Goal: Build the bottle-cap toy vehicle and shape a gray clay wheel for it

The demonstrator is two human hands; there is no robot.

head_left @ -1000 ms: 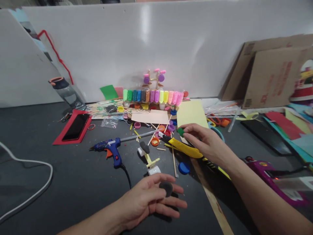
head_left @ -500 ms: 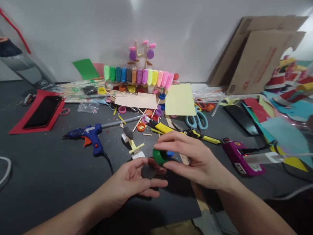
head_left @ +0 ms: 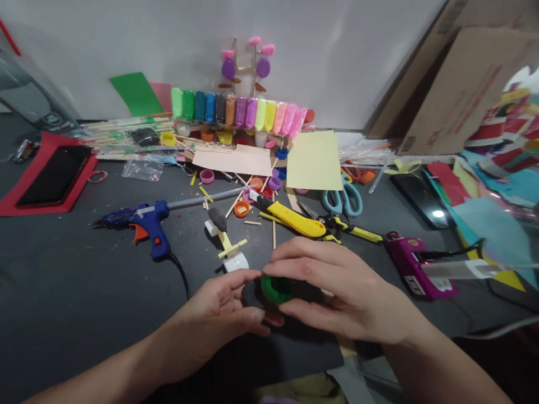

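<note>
Right hand (head_left: 341,283) pinching hollow green cap (head_left: 275,292); left hand (head_left: 217,308) cradling matte dark disc (head_left: 252,293). Beyond hands, 12 o'clock: plastic packets (head_left: 241,114), colour-filled.

Red letters (head_left: 435,137), apparently JDL, on cardboard (head_left: 467,90) beyond right hand (head_left: 337,289), label (head_left: 145,211) on glue gun (head_left: 154,225) ahead of left hand (head_left: 219,311), unreadable

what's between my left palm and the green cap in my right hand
In the head view, a dark grey piece lies between the left hand and the green cap; whether it touches the cap is unclear.
</note>
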